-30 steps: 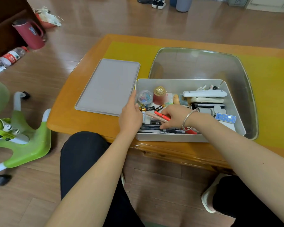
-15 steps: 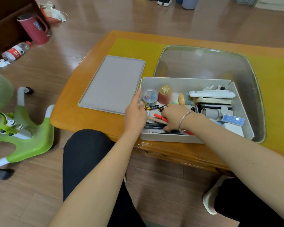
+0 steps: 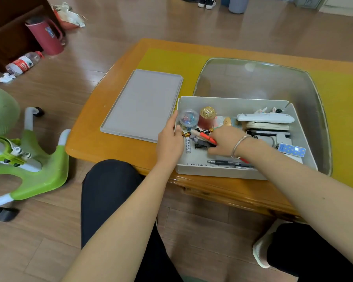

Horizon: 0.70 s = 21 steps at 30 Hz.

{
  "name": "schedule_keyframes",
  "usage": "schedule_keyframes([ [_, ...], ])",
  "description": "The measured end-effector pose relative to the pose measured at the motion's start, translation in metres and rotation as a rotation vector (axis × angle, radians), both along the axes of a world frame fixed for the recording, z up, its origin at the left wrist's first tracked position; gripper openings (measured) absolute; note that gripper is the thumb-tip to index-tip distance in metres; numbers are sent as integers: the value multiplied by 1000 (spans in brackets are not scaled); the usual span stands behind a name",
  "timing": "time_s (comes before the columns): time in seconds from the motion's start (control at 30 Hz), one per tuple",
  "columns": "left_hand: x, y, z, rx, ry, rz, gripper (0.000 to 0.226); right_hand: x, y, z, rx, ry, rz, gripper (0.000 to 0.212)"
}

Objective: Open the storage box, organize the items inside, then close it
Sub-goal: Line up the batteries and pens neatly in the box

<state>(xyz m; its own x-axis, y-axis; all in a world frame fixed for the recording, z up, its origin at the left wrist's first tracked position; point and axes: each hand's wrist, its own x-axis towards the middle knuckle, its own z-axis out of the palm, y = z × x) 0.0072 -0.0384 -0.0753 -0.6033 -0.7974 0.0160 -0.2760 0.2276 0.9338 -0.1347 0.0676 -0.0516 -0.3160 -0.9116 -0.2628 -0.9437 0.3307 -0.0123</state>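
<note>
Sorting is under way in the open storage box [image 3: 228,102] on the table, its lid [image 3: 143,104] beside it; the left hand [image 3: 170,141] grips the left wall; the right hand [image 3: 225,142] pinches an orange pen [image 3: 207,137], which next needs a tidy place.

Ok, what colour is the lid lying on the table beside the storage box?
Light grey. The lid shows plainly in the head view, left of the box.

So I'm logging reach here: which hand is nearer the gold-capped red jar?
Right hand, inside the storage box just below the gold-capped red jar; left hand grips the box's left wall, farther away.
</note>
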Motion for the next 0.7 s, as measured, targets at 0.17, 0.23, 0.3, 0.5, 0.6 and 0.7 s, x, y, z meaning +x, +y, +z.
schedule_keyframes([
  [0.17, 0, 0, 0, 9, 14, -8, 45, -9, 4, 20, -81, -127, -72, 42],
  [0.23, 0, 0, 0, 4, 12, -3, 45, -8, 5, 23, -30, -211, -87, 43],
  [0.3, 1, 0, 0, 0, 17, 0, 45, -3, 6, 21, 62, -269, -67, 43],
  [0.5, 1, 0, 1, -6, 14, -4, 45, 11, 3, -4, 246, -167, 46, 37],
  [0.6, 1, 0, 2, -13, 7, -9, 45, 12, 0, -9, 257, -102, 70, 39],
  [0.7, 1, 0, 2, -12, -3, -9, 46, 12, 1, -9, 216, -97, 50, 40],
])
